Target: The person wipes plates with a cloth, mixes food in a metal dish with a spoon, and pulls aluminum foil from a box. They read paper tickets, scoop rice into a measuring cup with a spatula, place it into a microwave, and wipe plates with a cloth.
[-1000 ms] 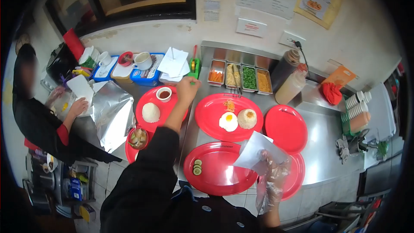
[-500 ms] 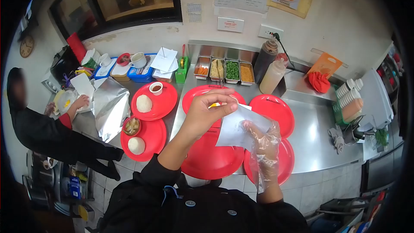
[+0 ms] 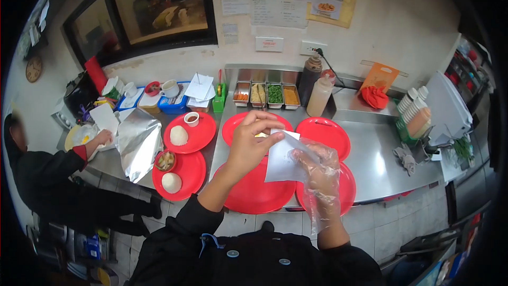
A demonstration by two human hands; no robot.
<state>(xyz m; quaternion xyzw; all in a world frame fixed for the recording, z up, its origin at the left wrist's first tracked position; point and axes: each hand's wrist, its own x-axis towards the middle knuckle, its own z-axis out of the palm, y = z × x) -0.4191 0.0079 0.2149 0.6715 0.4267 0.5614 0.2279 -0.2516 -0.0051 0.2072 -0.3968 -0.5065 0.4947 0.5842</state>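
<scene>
Right hand [image 3: 319,165], head view: in a clear plastic glove [image 3: 320,200]; fingers closed on the white paper [image 3: 280,165] at its right side, thumb on the front face.
Left hand [image 3: 253,140]: bare; thumb and forefinger drawn close at the upper left corner of the sheet. Whether they pinch it, cannot tell.
White paper: held in the air between the hands, in front of the red plates; faint marks on its face, too small to read.
Change: left hand was out at the green holder [image 3: 219,98] 1.0 s ago; now it is at the sheet. Right-hand grip on the paper is kept.
Meaning: judged that the work now centres on the sheet's corner, with both hands at it and the plates left alone.
Middle plates: upper one [image 3: 232,123] mostly hidden by the left hand; lower one [image 3: 254,196] partly behind the sheet.
Left plates: upper one [image 3: 200,139] bears a rice mound [image 3: 179,135] and a sauce cup [image 3: 192,120]; lower one [image 3: 193,173] bears rice and a small bowl [image 3: 165,161].
</scene>
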